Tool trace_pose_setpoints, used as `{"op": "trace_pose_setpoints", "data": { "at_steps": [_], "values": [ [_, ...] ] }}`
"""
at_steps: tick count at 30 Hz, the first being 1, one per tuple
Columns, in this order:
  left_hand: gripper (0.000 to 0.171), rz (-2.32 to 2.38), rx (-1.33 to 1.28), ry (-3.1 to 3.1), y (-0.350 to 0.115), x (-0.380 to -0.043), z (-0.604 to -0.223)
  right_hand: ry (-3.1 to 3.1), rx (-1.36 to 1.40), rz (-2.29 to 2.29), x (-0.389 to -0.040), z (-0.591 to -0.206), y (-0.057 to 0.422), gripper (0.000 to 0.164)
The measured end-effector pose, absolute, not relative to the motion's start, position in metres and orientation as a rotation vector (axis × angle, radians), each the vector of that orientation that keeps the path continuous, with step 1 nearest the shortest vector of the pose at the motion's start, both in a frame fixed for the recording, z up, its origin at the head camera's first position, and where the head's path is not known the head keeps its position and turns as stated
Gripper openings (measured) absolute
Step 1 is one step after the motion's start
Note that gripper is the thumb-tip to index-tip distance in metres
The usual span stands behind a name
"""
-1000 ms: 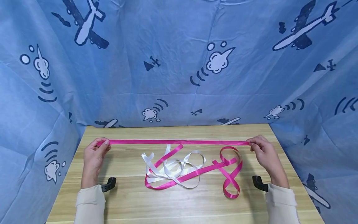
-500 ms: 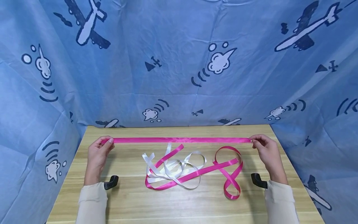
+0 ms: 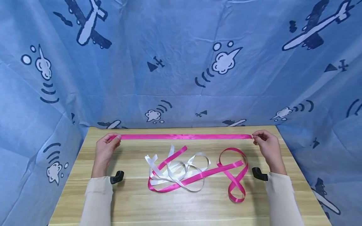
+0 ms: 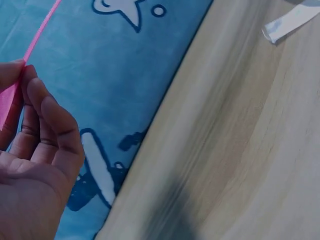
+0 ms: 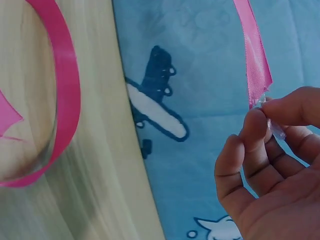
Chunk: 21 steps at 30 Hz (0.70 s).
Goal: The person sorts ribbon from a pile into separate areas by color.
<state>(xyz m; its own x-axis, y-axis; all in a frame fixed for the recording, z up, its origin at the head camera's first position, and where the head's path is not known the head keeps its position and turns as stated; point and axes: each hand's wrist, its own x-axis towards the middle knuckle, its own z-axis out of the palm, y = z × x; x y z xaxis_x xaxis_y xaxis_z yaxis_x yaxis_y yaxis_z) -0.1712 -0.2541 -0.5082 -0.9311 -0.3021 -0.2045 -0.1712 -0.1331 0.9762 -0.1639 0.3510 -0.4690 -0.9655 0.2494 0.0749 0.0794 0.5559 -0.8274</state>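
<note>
A pink satin ribbon [image 3: 169,137] is stretched straight across the back of the table between the two hands. My left hand [image 3: 106,149] pinches its left end between thumb and fingers; in the left wrist view a flap of ribbon [image 4: 6,102] hangs below the thumb. At the other end, thumb and forefinger of my right hand [image 3: 268,147] pinch the frayed ribbon tip [image 5: 257,85], along with a small clear shiny bit [image 5: 276,131]. Below lies a tangle of white ribbon [image 3: 151,162], crossed by a loose pink ribbon [image 3: 203,174].
More pink ribbon [image 3: 235,180] lies in a figure-eight loop at the right of the tangle. A blue cloth [image 3: 181,78] printed with planes hangs behind and at both sides of the wooden table [image 3: 169,210]. Black camera mounts [image 3: 117,177] sit at both wrists.
Both hands have moved toward the back of the table, carrying the taut ribbon along. My left hand has also shifted right. The ribbons on the table lie as before.
</note>
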Motion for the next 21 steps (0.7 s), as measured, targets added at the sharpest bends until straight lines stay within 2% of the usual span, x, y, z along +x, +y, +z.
{"op": "trace_pose_setpoints", "data": {
  "at_steps": [6,10,12,21],
  "values": [
    [0.005,-2.134,0.586,-2.168,-0.252,-0.187,-0.518,-2.608,-0.312,1.411,-0.183,-0.479,0.351,0.02],
    [0.029,-2.062,0.614,-2.245,-0.251,-0.196,-0.522,-2.641,-0.347,1.418,-0.195,-0.482,0.351,0.021],
    [0.036,-2.052,0.614,-2.267,-0.251,-0.202,-0.523,-2.649,-0.364,1.428,-0.201,-0.485,0.351,0.021],
    [0.03,-2.035,0.616,-2.337,-0.245,-0.228,-0.539,-2.702,-0.443,1.416,-0.225,-0.503,0.357,0.023]
  ]
}}
